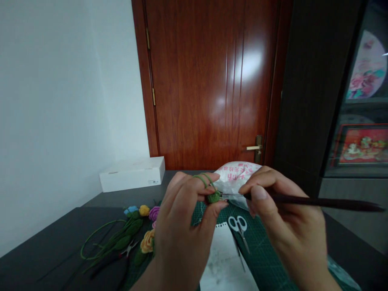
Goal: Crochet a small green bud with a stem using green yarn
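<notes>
The right hand's [281,210] grip pinches the dark, smooth handle of a slim hook [342,203], its thin metal tip at the small green crocheted piece [214,197]; the left hand's [184,210] grip pinches that piece between thumb and fingers. Best, I judge, to keep the soft yarn [201,178] evenly taut over the index finger and the hook level. Beyond lie flat paper [226,258], white-handled scissors [241,231], a crinkled plastic bag [235,173] and a glossy wooden door [209,89]
</notes>
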The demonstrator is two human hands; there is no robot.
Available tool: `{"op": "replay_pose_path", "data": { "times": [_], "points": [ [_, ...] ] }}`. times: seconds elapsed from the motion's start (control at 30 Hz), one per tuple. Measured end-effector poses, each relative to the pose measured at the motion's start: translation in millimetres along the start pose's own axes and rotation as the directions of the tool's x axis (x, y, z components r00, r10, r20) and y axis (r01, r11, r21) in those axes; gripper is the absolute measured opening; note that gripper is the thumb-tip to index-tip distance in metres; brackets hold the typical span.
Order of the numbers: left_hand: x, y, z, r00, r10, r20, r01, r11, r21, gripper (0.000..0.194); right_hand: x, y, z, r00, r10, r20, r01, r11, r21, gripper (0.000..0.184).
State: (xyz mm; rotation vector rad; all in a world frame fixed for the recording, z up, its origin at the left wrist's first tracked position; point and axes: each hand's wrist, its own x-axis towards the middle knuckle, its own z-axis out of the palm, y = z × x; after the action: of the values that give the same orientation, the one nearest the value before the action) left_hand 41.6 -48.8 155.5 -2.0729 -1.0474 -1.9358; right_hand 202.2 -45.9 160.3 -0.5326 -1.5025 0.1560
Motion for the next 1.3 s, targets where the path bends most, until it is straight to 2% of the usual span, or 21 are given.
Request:
{"op": "replay_pose_path", "data": {
  "times": [0.1,0.17,0.33,0.43,0.57,0.77,0.87,0.93,1.0,1.07,1.17,1.3],
  "points": [
    [7.4,0.4,-2.9,0.989,-0.052,0.136,0.053,0.999,-0.003,0.039,6.0,2.4,-11.4,0.988,0.088,0.126,-0.102,0.989,0.109,0.017],
    [10.9,0.9,-4.1,0.968,-0.094,0.233,0.109,0.993,-0.052,0.041,8.2,5.5,-16.1,0.975,0.134,0.178,-0.168,0.966,0.197,0.015],
    [14.1,2.4,-5.5,0.900,-0.165,0.404,0.274,0.934,-0.229,0.038,10.0,16.9,-17.1,0.959,0.202,0.198,-0.264,0.891,0.370,0.022],
    [15.6,2.3,-6.4,0.877,-0.161,0.453,0.326,0.891,-0.316,0.038,10.8,23.0,-11.9,0.931,0.274,0.241,-0.357,0.820,0.447,0.028],
    [17.5,-1.4,-7.2,0.851,-0.157,0.502,0.382,0.840,-0.386,0.040,11.6,27.3,-3.8,0.868,0.377,0.324,-0.496,0.705,0.508,0.037],
    [17.7,-4.7,-7.9,0.831,-0.210,0.515,0.474,0.750,-0.460,0.058,10.5,26.4,2.1,0.808,0.394,0.438,-0.590,0.544,0.597,0.033],
    [18.0,-2.9,-8.7,0.847,-0.212,0.488,0.486,0.683,-0.546,0.059,8.9,25.3,4.3,0.836,0.332,0.437,-0.546,0.570,0.614,0.022],
    [18.1,-1.7,-9.1,0.863,-0.207,0.460,0.473,0.649,-0.595,0.057,7.2,24.6,6.9,0.885,0.276,0.375,-0.459,0.651,0.605,0.015],
    [17.4,-0.9,-8.9,0.876,-0.222,0.428,0.461,0.646,-0.609,0.058,4.9,23.5,10.3,0.935,0.210,0.287,-0.343,0.740,0.578,0.011],
    [15.9,-0.9,-7.8,0.884,-0.240,0.400,0.452,0.655,-0.606,0.061,1.8,21.9,14.5,0.966,0.141,0.219,-0.242,0.797,0.554,0.010],
    [12.8,-1.8,-4.9,0.899,-0.239,0.368,0.429,0.654,-0.623,0.064,-3.3,19.3,21.1,0.986,0.086,0.145,-0.153,0.819,0.552,0.006],
    [10.1,-3.1,-2.1,0.921,-0.235,0.312,0.387,0.659,-0.645,0.062,-8.4,19.9,27.1,0.994,0.105,0.043,-0.111,0.817,0.566,0.005]
  ]
}}
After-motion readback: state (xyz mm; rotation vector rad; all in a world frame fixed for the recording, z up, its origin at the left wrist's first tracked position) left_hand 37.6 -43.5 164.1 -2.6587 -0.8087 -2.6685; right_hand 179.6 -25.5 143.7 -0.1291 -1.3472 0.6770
